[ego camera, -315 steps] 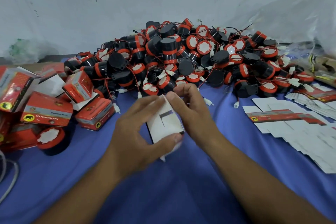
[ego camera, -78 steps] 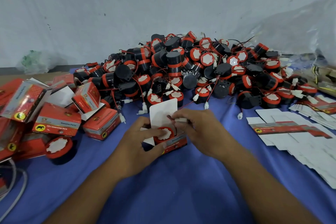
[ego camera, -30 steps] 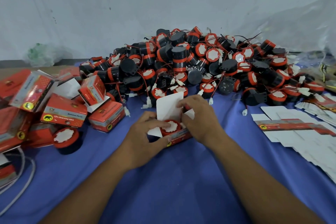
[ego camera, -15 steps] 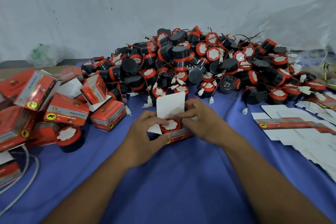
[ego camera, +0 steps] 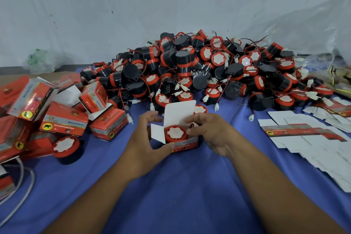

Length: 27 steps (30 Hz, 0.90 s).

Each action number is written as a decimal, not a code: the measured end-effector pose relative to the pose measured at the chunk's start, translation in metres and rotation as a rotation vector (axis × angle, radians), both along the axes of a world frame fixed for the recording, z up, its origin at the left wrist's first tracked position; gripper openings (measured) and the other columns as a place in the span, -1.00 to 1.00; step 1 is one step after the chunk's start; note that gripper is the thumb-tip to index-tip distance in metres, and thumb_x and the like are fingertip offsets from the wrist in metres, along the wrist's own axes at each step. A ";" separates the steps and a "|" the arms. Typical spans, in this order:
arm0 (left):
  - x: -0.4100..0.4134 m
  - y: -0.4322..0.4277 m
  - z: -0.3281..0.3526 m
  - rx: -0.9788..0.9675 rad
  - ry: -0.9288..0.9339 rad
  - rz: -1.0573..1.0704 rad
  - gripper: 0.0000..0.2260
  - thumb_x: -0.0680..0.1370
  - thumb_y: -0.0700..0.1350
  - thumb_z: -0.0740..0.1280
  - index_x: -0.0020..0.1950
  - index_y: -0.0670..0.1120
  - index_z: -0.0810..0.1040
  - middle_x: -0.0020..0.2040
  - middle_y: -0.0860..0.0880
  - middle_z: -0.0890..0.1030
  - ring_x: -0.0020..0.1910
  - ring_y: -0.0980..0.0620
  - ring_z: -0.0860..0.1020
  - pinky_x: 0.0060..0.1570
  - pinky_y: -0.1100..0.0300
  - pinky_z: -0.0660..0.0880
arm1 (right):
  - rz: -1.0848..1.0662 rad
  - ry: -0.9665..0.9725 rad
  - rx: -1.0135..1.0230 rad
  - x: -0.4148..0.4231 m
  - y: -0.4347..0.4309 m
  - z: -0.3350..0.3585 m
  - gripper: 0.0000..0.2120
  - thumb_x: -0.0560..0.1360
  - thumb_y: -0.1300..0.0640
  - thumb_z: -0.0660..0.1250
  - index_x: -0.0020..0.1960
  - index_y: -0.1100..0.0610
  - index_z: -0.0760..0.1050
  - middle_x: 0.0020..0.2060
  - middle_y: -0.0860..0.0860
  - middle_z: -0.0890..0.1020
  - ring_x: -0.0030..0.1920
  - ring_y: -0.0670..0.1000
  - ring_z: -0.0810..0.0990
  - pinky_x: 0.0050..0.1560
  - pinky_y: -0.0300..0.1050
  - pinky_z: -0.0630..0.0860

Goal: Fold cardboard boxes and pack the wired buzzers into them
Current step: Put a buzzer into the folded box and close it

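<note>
1. While the open box point(ego camera: 185, 143) is standing on the blue cloth point(ego camera: 180, 186), the left hand point(ego camera: 144, 138) is gripping its left end. The thumb is pressing on the printed front panel and the curled fingers are reaching round the far side.
2. The right hand point(ego camera: 210, 131) is clasping the box's right end with curled fingers. Its forefinger is touching the lid flap point(ego camera: 179, 112) and its thumb tip is lying at the rim of the buzzer point(ego camera: 174, 133).
3. That buzzer is sitting inside the box, its red rim and white face pointing up; its wire is hidden.
4. The lid flap is standing upright at the back of the box with its white inside facing the camera, and a side flap point(ego camera: 157, 135) is sticking out on the box's left.
5. Behind the box, a heap of buzzers point(ego camera: 199, 74) is lying, black and red, with thin wires and white plugs trailing toward the box.
6. Left of the box, packed boxes point(ego camera: 64, 119) are lying tumbled together, and a loose buzzer point(ego camera: 65, 146) is standing face up just in front of them.
7. Right of the box, flat box blanks point(ego camera: 303, 133) are lying spread out, mostly white side up.
8. Far left of the box, a white cable point(ego camera: 22, 186) is looping over the cloth; far right and behind, a clear plastic bag point(ego camera: 313, 30) is rising against the wall.
</note>
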<state>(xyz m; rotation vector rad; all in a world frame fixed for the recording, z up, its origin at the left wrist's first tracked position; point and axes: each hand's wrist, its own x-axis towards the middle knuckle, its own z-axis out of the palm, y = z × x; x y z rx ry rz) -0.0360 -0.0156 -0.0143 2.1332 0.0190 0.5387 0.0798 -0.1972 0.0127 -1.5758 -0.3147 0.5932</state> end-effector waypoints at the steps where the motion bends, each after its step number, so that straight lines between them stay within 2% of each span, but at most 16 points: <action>1: 0.001 0.001 -0.001 -0.041 -0.004 -0.002 -0.27 0.33 0.04 0.55 0.41 0.00 0.30 0.24 0.44 0.35 0.26 0.22 0.47 0.16 0.17 0.49 | -0.027 0.038 0.016 0.000 0.001 0.000 -0.72 0.42 0.51 0.39 -0.05 0.16 0.61 0.00 0.14 0.69 0.05 0.15 0.66 -0.03 -0.08 0.63; 3: 0.002 0.001 -0.002 -0.109 -0.003 -0.018 -0.21 0.30 0.07 0.57 0.42 0.03 0.26 0.20 0.46 0.41 0.22 0.25 0.51 0.14 0.16 0.53 | -0.080 0.048 0.004 0.001 0.002 0.000 -0.67 0.39 0.51 0.44 0.00 0.15 0.54 0.02 0.15 0.66 0.11 0.20 0.63 0.12 0.06 0.62; 6: 0.003 0.002 -0.006 -0.232 0.022 -0.042 -0.26 0.31 0.08 0.62 0.33 0.23 0.24 0.18 0.21 0.62 0.16 0.15 0.61 0.13 0.16 0.54 | -0.131 0.005 -0.003 0.003 0.003 0.000 -0.60 0.34 0.51 0.50 -0.03 0.10 0.49 -0.15 0.08 0.71 0.03 0.18 0.66 0.10 0.13 0.63; 8: 0.003 0.003 -0.006 -0.255 0.035 -0.050 -0.34 0.33 0.06 0.58 0.28 0.22 0.27 0.17 0.18 0.64 0.17 0.14 0.62 0.19 0.08 0.54 | -0.155 0.003 -0.012 0.003 0.003 0.000 -0.56 0.32 0.47 0.54 0.01 0.10 0.46 -0.11 0.12 0.71 0.03 0.18 0.67 0.09 0.16 0.63; 10: 0.002 0.002 -0.004 -0.239 0.029 -0.067 -0.40 0.34 0.06 0.54 0.26 0.19 0.30 0.20 0.15 0.64 0.20 0.11 0.60 0.22 0.00 0.53 | -0.154 -0.023 -0.011 0.003 0.001 0.000 -0.61 0.33 0.43 0.56 -0.05 0.08 0.50 -0.21 0.04 0.73 -0.07 0.09 0.71 -0.09 0.04 0.67; 12: 0.000 -0.002 -0.001 -0.185 0.006 -0.079 -0.44 0.38 0.07 0.51 0.30 0.17 0.34 0.26 0.17 0.58 0.25 0.10 0.56 0.23 -0.04 0.52 | -0.135 -0.065 -0.029 0.002 -0.001 0.002 -0.70 0.35 0.39 0.56 -0.15 0.06 0.57 -0.35 -0.07 0.71 -0.30 -0.06 0.68 -0.44 -0.22 0.55; 13: -0.001 -0.004 0.001 -0.135 -0.010 -0.082 -0.45 0.40 0.07 0.48 0.34 0.16 0.36 0.28 0.23 0.55 0.27 0.13 0.54 0.23 -0.03 0.52 | -0.138 -0.078 -0.041 0.000 0.000 0.002 -0.74 0.35 0.37 0.56 -0.17 0.06 0.60 -0.36 -0.08 0.71 -0.34 -0.08 0.65 -0.50 -0.26 0.49; 14: -0.002 -0.005 0.002 -0.081 -0.021 -0.086 -0.44 0.42 0.08 0.46 0.39 0.14 0.38 0.29 0.28 0.52 0.29 0.16 0.51 0.22 0.00 0.53 | -0.157 -0.094 -0.050 -0.001 0.001 0.001 -0.76 0.35 0.35 0.57 -0.17 0.06 0.61 -0.33 -0.07 0.71 -0.30 -0.05 0.66 -0.47 -0.22 0.53; 16: -0.001 -0.006 0.003 -0.026 -0.027 -0.084 -0.41 0.45 0.09 0.43 0.46 0.07 0.40 0.32 0.28 0.50 0.31 0.18 0.49 0.22 0.02 0.53 | -0.239 -0.199 -0.100 -0.003 0.005 -0.003 -0.77 0.35 0.29 0.57 -0.17 0.04 0.59 -0.26 -0.06 0.70 -0.18 0.00 0.67 -0.23 -0.05 0.65; 17: -0.001 -0.006 0.002 -0.021 -0.029 -0.074 -0.40 0.45 0.09 0.42 0.47 0.05 0.40 0.33 0.24 0.51 0.32 0.17 0.49 0.23 0.02 0.53 | -0.277 -0.289 -0.152 -0.004 0.007 -0.006 -0.77 0.36 0.25 0.56 -0.17 0.02 0.54 -0.25 -0.06 0.67 -0.18 -0.02 0.64 -0.19 -0.04 0.64; 20: -0.002 -0.006 0.002 -0.018 -0.046 -0.033 -0.38 0.43 0.09 0.43 0.47 0.02 0.42 0.33 0.18 0.52 0.30 0.17 0.50 0.25 0.02 0.52 | -0.289 -0.665 -0.309 -0.008 0.012 -0.011 -0.67 0.41 0.19 0.48 -0.31 0.03 0.32 -0.40 -0.09 0.45 -0.38 -0.13 0.38 -0.35 -0.29 0.35; 22: -0.004 -0.004 0.003 -0.008 -0.071 0.010 -0.40 0.41 0.12 0.41 0.43 0.02 0.46 0.32 0.21 0.50 0.30 0.22 0.48 0.27 0.08 0.50 | -0.230 -0.815 -0.307 -0.009 0.013 -0.014 -0.60 0.45 0.20 0.45 -0.35 0.02 0.25 -0.45 -0.09 0.37 -0.39 -0.12 0.34 -0.37 -0.31 0.30; 24: -0.003 -0.001 0.002 0.053 -0.097 0.064 -0.47 0.41 0.12 0.40 0.36 -0.01 0.53 0.31 0.20 0.47 0.29 0.38 0.41 0.28 0.31 0.43 | -0.156 -0.852 -0.270 -0.009 0.013 -0.016 -0.61 0.48 0.13 0.45 -0.34 0.00 0.26 -0.39 -0.10 0.39 -0.34 -0.14 0.37 -0.33 -0.33 0.31; 26: -0.001 0.003 0.002 0.134 -0.110 0.077 -0.55 0.42 0.06 0.40 0.28 -0.06 0.60 0.28 0.15 0.48 0.22 0.53 0.36 0.16 0.55 0.34 | -0.091 -0.832 -0.220 -0.010 0.013 -0.014 -0.66 0.50 -0.07 0.41 -0.32 -0.04 0.31 -0.31 -0.09 0.42 -0.28 -0.15 0.39 -0.28 -0.34 0.31; 27: 0.000 0.004 0.003 0.154 -0.108 0.067 -0.58 0.43 0.04 0.40 0.26 -0.06 0.62 0.26 0.16 0.48 0.20 0.53 0.37 0.11 0.58 0.34 | -0.069 -0.810 -0.200 -0.009 0.012 -0.013 -0.66 0.51 -0.18 0.35 -0.31 -0.06 0.33 -0.28 -0.09 0.42 -0.26 -0.16 0.39 -0.25 -0.34 0.31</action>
